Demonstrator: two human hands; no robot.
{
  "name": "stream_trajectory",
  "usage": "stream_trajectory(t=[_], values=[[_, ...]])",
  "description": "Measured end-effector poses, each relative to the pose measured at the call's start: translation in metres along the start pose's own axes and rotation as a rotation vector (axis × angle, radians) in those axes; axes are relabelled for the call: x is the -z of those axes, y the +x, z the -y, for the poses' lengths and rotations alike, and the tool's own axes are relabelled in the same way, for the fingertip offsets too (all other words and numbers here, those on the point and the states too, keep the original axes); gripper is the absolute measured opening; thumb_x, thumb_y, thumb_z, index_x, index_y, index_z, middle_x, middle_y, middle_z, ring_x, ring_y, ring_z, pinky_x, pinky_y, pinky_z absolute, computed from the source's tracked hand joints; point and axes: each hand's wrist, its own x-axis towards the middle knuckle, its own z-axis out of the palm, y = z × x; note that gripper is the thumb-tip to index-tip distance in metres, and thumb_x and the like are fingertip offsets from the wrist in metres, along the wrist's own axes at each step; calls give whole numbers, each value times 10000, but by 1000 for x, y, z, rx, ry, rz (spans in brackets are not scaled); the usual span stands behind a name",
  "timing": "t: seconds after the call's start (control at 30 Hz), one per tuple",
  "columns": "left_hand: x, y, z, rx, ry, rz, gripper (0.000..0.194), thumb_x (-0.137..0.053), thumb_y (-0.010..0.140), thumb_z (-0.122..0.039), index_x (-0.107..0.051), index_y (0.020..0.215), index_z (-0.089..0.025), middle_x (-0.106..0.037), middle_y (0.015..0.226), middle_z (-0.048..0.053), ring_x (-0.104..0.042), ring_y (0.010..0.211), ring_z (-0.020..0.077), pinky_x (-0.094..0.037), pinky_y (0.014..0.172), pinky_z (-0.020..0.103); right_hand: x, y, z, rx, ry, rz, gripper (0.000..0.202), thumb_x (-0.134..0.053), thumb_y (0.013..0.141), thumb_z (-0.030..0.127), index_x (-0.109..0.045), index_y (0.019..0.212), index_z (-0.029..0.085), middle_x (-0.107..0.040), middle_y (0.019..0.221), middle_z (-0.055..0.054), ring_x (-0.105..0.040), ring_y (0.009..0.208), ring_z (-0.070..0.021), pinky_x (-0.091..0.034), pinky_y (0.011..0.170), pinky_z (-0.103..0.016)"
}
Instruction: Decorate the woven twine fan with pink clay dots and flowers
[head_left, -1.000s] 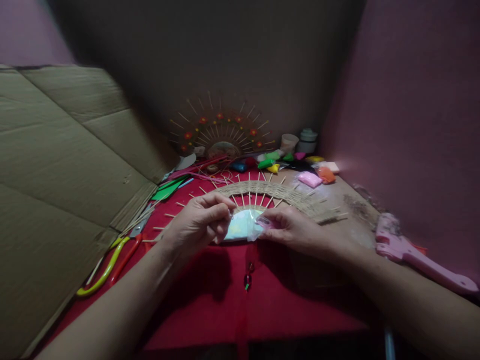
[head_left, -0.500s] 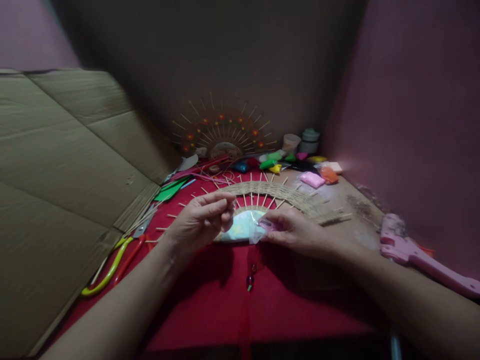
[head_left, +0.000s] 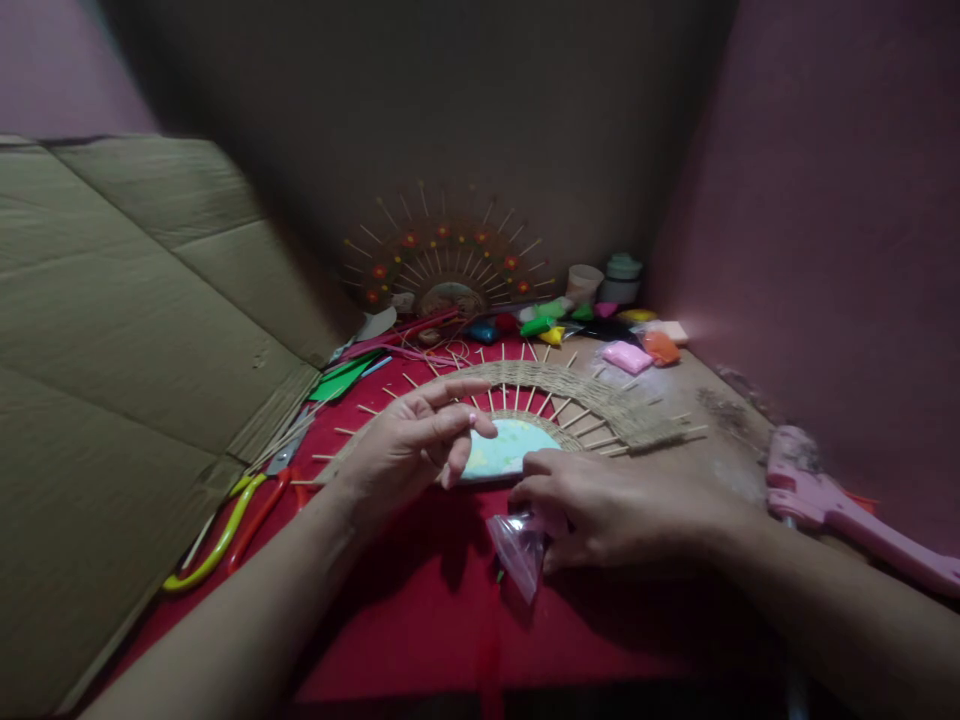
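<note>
Plastic bag (head_left: 519, 565), low over red cloth (head_left: 375, 620), pinched by my right hand (head_left: 592, 510). Left hand (head_left: 409, 430) fingers loosely spread, pink speck (head_left: 472, 420) at one tip. I'd handle the speck lightly, bag steady. Bag contents blurred; right fingertips partly hidden.

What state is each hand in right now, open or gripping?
Left hand: open, fingers spread, tiny pink speck at one fingertip.
Right hand: closed on a clear plastic bag.
</note>
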Motion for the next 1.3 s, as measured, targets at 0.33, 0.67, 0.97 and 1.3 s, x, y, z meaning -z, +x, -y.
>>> stream_trajectory(t=[0.33, 0.67, 0.97, 1.3], values=[[-19, -7, 9, 122, 131, -34, 523, -712, 750, -235, -531, 1237, -173, -692, 657, 19, -503, 372, 71, -362, 360, 159, -5, 7, 2, 74, 184, -807, 69, -561, 817, 147, -614, 860, 146, -562, 753, -28, -510, 664, -119, -417, 561, -225], [-25, -12, 14, 146, 234, 13, 539, -612, 846, -271, -431, 1346, -189, -607, 451, -22, -448, 345, 74, -327, 382, 146, -25, 18, -3, 213, 48, -948, 133, -546, 864, 132, -676, 832, 131, -531, 728, -42, -505, 661, -126, -445, 586, -257], [-18, -6, 7, -36, 42, -86, 322, -628, 822, -201, -554, 1131, -148, -607, 709, -24, -461, 367, 30, -326, 365, 148, -10, 12, -5, -91, 542, -935, 96, -611, 845, 205, -696, 829, 165, -650, 774, -27, -595, 728, -138, -467, 658, -265], [-22, -5, 12, -37, 60, -20, 314, -554, 862, -130, -509, 1172, -149, -589, 748, -15, -470, 416, 38, -365, 395, 161, -16, 16, 0, -16, 647, -823, 164, -585, 819, 131, -740, 851, 175, -691, 815, -28, -611, 750, -130, -457, 691, -263]])
